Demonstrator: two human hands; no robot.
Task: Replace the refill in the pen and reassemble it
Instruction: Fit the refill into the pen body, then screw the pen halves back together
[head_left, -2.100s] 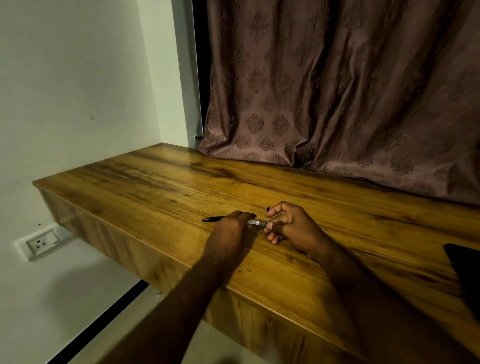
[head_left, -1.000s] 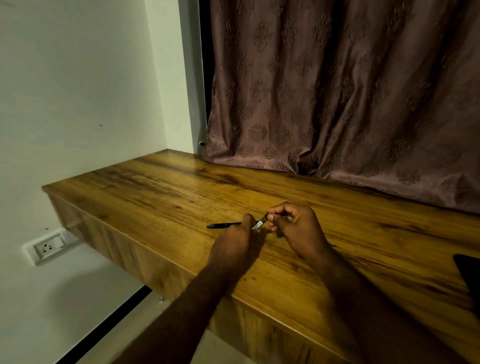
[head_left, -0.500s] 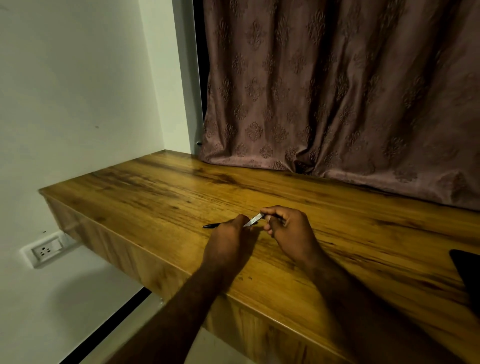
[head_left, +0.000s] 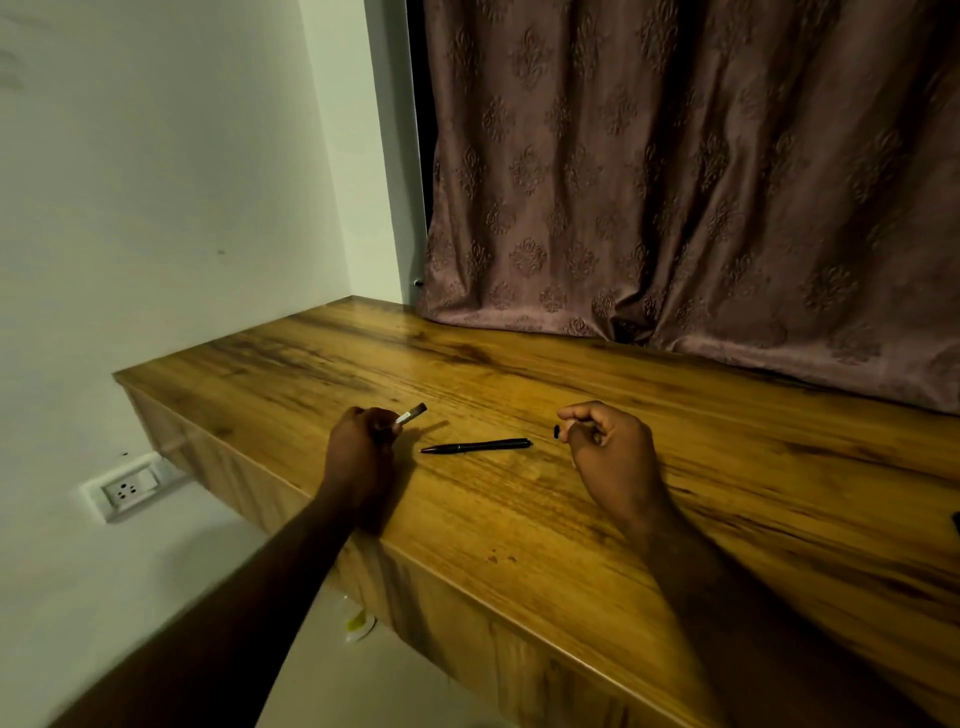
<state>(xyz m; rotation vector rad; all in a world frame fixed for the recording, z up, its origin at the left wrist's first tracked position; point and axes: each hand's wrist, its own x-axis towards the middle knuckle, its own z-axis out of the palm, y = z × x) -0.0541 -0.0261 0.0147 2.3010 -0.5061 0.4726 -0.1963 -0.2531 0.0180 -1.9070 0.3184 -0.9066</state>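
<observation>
My left hand (head_left: 361, 449) rests near the front edge of the wooden desk (head_left: 519, 519), closed around a short silver pen piece (head_left: 412, 414) that sticks up and to the right from my fingers. A slim black pen (head_left: 475, 446) lies flat on the desk between my hands, its tip pointing left, touched by neither hand. My right hand (head_left: 610, 454) is to the right of it, with finger and thumb pinching a small black piece (head_left: 557, 431). Whether a refill sits inside the silver piece is hidden.
A patterned brown curtain (head_left: 675, 182) hangs along the desk's back edge. A white wall with a socket (head_left: 127, 486) stands to the left. A dark object (head_left: 956, 522) shows at the right edge. Something yellow (head_left: 358, 621) lies on the floor below the desk.
My hands, joined on the silver piece before, have pulled apart. The left keeps the silver piece; the right has come away with a small black piece. The black pen now lies uncovered between them.
</observation>
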